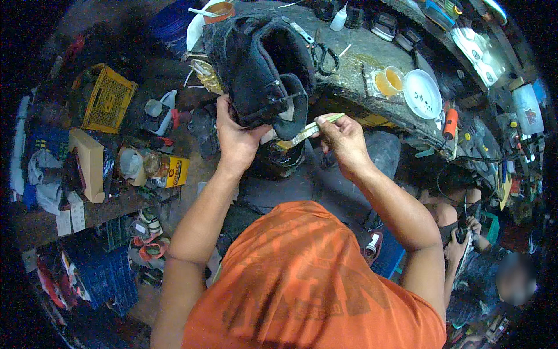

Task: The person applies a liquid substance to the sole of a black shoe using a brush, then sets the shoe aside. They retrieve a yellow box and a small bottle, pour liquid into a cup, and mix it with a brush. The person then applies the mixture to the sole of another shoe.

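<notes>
My left hand (237, 136) is closed around the lower part of a black high-top shoe (247, 64), its dark padded opening facing up. My right hand (344, 142) pinches a flat, light-coloured brush (303, 136) with a greenish end. The brush's yellowish tip points left, close to the near end of the shoe; whether it touches is hard to tell. Just below the tip, between my knees, is a dark rounded object (280, 160), partly hidden by the shoe and brush.
Ahead is a worn workbench (354, 43) bearing scissors (325, 60), a white squeeze bottle (339, 18), a cup of amber liquid (389, 80) and a white lid (422, 94). A yellow crate (109, 98) stands left. Another person (482, 273) sits at lower right.
</notes>
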A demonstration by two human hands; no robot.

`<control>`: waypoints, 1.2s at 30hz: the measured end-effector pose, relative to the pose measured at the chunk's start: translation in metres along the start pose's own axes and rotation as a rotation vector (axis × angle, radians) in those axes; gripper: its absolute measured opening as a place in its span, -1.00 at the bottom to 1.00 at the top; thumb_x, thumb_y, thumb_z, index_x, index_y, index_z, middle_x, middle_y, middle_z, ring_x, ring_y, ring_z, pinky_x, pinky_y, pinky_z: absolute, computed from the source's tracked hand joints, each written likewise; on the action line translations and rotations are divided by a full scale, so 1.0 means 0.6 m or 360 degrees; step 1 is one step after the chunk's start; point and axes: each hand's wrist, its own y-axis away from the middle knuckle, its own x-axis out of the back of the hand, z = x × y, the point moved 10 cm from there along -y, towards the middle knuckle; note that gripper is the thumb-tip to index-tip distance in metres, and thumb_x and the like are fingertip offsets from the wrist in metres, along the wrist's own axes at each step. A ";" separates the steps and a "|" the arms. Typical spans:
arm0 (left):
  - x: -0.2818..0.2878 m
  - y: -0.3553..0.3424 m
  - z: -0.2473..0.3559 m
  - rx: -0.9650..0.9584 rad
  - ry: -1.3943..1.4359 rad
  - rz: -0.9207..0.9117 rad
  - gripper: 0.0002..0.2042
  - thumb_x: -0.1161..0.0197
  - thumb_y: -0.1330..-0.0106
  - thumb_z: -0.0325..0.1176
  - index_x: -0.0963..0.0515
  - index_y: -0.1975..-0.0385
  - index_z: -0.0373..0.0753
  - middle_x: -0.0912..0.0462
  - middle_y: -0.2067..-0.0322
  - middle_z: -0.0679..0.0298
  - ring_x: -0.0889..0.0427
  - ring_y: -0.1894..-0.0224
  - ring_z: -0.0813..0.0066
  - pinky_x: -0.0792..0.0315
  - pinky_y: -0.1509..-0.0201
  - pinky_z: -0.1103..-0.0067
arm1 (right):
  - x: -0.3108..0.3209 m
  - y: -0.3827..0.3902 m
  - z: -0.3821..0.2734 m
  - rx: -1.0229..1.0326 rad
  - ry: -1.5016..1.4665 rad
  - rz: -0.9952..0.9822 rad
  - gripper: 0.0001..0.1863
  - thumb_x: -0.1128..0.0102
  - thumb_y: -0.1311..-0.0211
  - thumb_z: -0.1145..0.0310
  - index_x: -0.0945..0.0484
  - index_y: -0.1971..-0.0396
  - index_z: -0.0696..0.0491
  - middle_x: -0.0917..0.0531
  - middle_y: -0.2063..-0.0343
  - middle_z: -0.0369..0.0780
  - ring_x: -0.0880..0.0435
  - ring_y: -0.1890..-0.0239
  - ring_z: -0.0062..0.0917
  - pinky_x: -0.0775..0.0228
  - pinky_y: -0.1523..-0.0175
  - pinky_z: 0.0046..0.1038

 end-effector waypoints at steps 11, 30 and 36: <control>0.007 -0.008 -0.005 0.0105 -0.0282 -0.0023 -0.26 -0.60 0.16 -0.62 -0.31 -0.08 -0.33 -0.65 0.06 0.11 -0.65 -0.01 0.31 -0.49 -0.16 0.44 | -0.053 0.040 -0.101 0.1183 0.0736 -0.0428 -0.86 -0.28 -0.37 0.33 -0.60 0.23 0.08 -0.73 0.38 -0.28 -0.59 0.46 -0.60 -0.39 0.39 -0.54; -0.023 -0.021 -0.002 0.0211 -0.1090 -0.0142 -0.19 -0.56 0.12 -0.19 -0.26 -0.10 -0.42 -0.67 0.21 -0.27 -0.68 0.09 -0.23 -0.54 -0.04 0.18 | -0.036 0.127 -0.139 0.1542 0.1043 -0.0196 -0.82 -0.32 -0.22 0.59 -0.61 0.18 0.14 -0.74 0.31 -0.13 -0.72 0.32 -0.34 -0.53 0.19 -0.43; -0.051 -0.011 0.001 0.0305 -0.1144 -0.0223 -0.11 -0.58 0.16 -0.25 -0.22 -0.20 -0.36 -0.62 0.08 -0.28 -0.64 -0.01 -0.21 -0.51 -0.12 0.20 | -0.080 0.102 -0.090 0.1568 0.1388 -0.0432 -0.71 -0.39 -0.06 0.57 -0.64 0.19 0.00 -0.74 0.34 -0.24 -0.68 0.40 -0.33 -0.42 0.32 -0.37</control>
